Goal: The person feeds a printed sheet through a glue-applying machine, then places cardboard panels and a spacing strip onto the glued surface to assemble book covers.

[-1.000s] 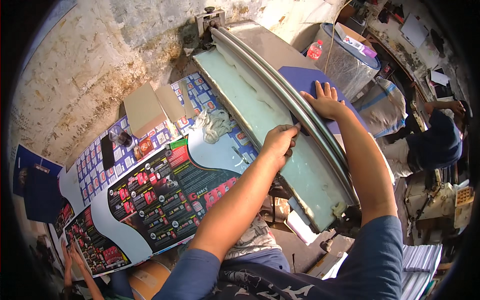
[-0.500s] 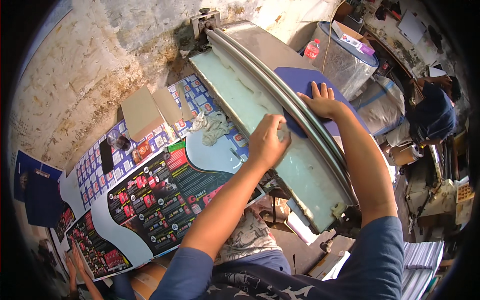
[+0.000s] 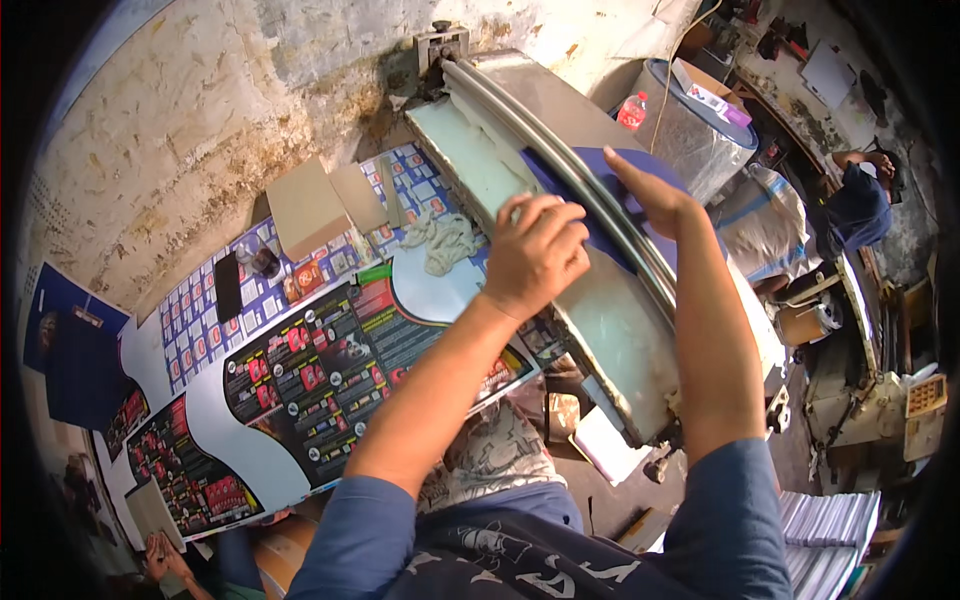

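Observation:
A dark blue-purple sheet [image 3: 632, 245] runs under a pair of long metal rollers [image 3: 600, 210], showing on both sides of them. My right hand [image 3: 655, 198] is over the sheet on the far side of the rollers, fingers stretched out and the palm tilted up on edge. On the near side, my left hand [image 3: 540, 250] hovers beside the sheet's edge above the pale green wet-looking bed [image 3: 620, 340]. Its fingers are curled in; whatever they may hold is hidden beneath them.
To the left is a table with printed sheets [image 3: 310, 370], a grey board [image 3: 305, 210], a crumpled rag [image 3: 440, 240] and a phone [image 3: 228, 285]. A co-worker's hands [image 3: 165, 555] are at lower left. Behind the rollers stand a wrapped drum [image 3: 690, 130] and a red bottle [image 3: 632, 110].
The sheet shows further out on the near side of the rollers. My right hand has lifted from lying flat on it. My left hand has risen slightly. The co-worker's hands now hold a grey board.

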Available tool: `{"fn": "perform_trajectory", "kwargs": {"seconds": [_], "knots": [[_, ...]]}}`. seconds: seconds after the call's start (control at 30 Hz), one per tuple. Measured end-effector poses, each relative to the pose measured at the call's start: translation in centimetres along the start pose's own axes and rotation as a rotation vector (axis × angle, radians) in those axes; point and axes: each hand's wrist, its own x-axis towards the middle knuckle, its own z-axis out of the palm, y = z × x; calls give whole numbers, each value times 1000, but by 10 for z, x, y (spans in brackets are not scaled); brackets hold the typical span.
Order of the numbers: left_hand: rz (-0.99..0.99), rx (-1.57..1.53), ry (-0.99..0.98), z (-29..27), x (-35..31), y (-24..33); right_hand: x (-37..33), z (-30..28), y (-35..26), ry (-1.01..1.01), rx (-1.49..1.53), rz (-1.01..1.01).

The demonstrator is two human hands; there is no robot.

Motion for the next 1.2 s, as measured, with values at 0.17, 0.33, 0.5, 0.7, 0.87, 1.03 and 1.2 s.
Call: {"fn": "perform_trajectory", "kwargs": {"seconds": [0.17, 0.33, 0.5, 0.7, 0.87, 1.03, 1.2], "knots": [[-48, 21, 6, -96, -4, -14, -111, 120, -10, 503, -415, -760], [-142, 67, 33, -213, -26, -2, -159, 191, 49, 885, -788, -833], [-604, -210, 138, -318, -83, 20, -157, 194, 60, 771, -642, -897], [-1314, -56, -192, -376, -119, 16, -97, 213, 25, 328, -341, -624], [-1405, 316, -396, -335, -212, -60, 35, 256, 55, 247, -554, -601], [-1290, 650, -449, -299, -252, -103, 109, 292, 79, 355, -646, -684], [-1067, 805, -554, -272, -224, -112, 94, 306, 78, 635, -544, -874]]}}
